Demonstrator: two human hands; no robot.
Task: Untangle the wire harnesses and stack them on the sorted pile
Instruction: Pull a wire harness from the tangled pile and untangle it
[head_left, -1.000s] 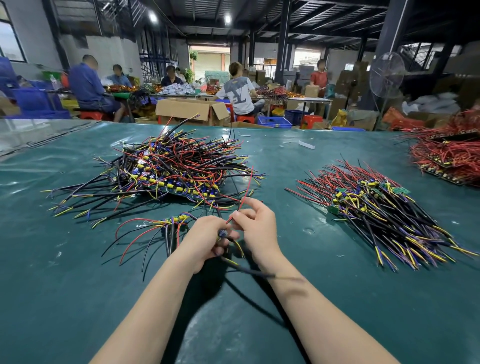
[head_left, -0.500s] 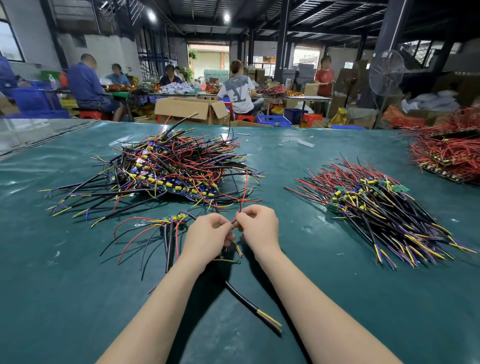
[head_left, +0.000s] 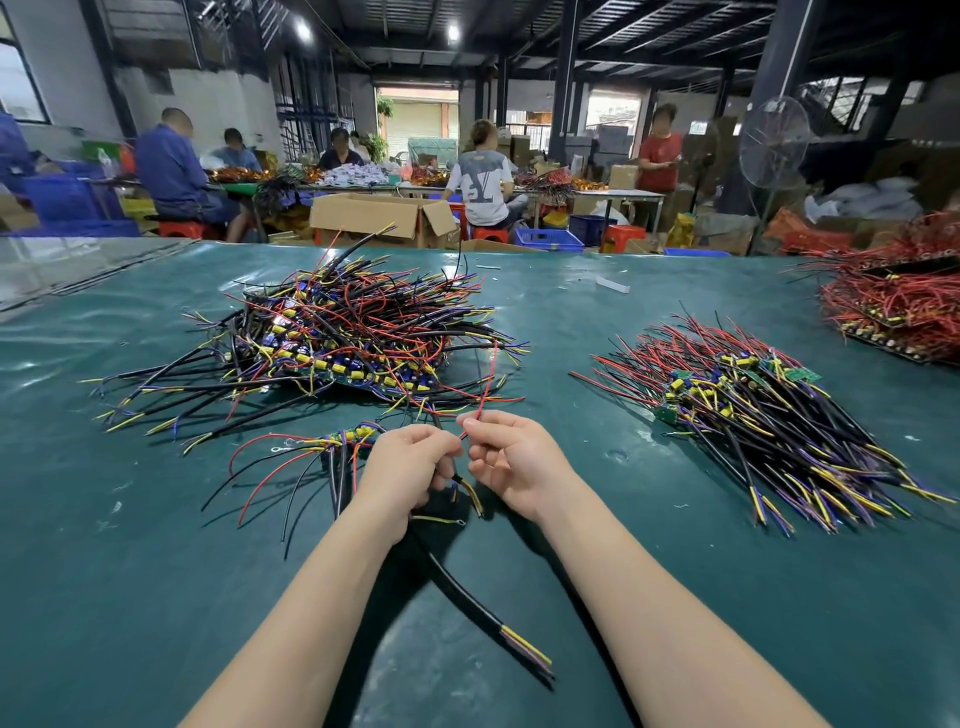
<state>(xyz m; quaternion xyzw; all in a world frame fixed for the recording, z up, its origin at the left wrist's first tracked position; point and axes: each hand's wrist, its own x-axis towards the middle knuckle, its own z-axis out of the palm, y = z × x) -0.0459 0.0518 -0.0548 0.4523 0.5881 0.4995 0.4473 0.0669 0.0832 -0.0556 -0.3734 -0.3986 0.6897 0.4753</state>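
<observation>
A tangled heap of wire harnesses (head_left: 343, 338) lies on the green table mat (head_left: 156, 597) at the left. The sorted pile (head_left: 753, 410) of aligned harnesses sits at the right. In front of me a small cluster of harnesses (head_left: 311, 457) spreads out to the left of my hands. My left hand (head_left: 405, 467) grips the bundle of one harness, whose thick black cable (head_left: 478, 613) trails back toward me. My right hand (head_left: 511, 457) pinches a thin red wire (head_left: 488, 384) that rises toward the heap.
A third pile of red wires and boards (head_left: 893, 306) lies at the far right edge. A small white scrap (head_left: 613, 285) rests on the mat behind. Beyond the table, seated people, cardboard boxes (head_left: 379, 218), blue crates and a standing fan (head_left: 774, 145) fill the workshop.
The black cable has slid further out toward me along the mat. My hands have drawn slightly apart, the right one still pinching the red wire.
</observation>
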